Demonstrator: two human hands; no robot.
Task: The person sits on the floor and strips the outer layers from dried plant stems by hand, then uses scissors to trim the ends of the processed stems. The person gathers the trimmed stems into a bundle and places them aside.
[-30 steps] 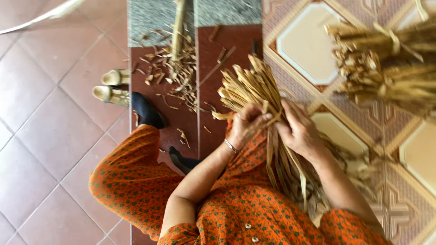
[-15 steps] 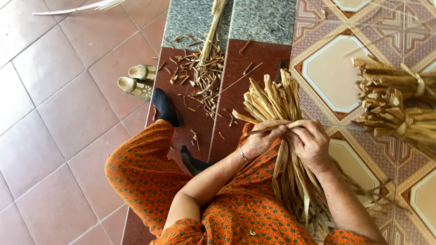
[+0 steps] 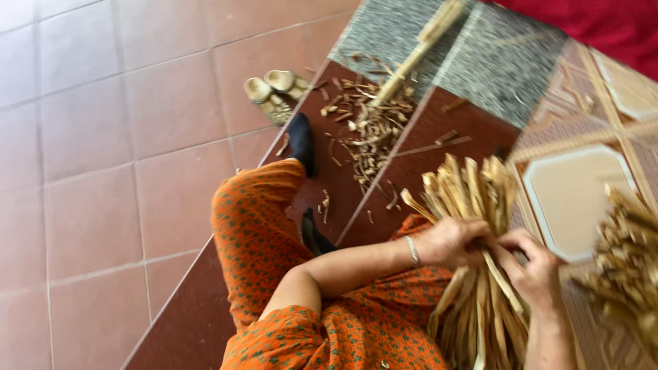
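Observation:
A thick bundle of pale dried plant strips [image 3: 466, 199] stands across my lap, its cut ends fanning upward. My left hand [image 3: 449, 241], with a silver bangle at the wrist, is closed around the middle of the bundle. My right hand [image 3: 534, 264] pinches a single flat strip [image 3: 499, 273] that runs diagonally across the bundle beside the left hand. The lower ends of the strips hang down over my orange patterned clothing [image 3: 274, 247].
Tied bundles of the same strips [image 3: 627, 270] lie at the right on the patterned tile floor. Scraps and trimmings [image 3: 367, 133] litter the dark red step, with a bamboo stick [image 3: 418, 51] above. A pair of sandals [image 3: 274, 92] sits on the pink tiles.
The camera view has swung, shifting the scene right and down. Both hands stay on the bundle; my right hand now pulls one strip across it.

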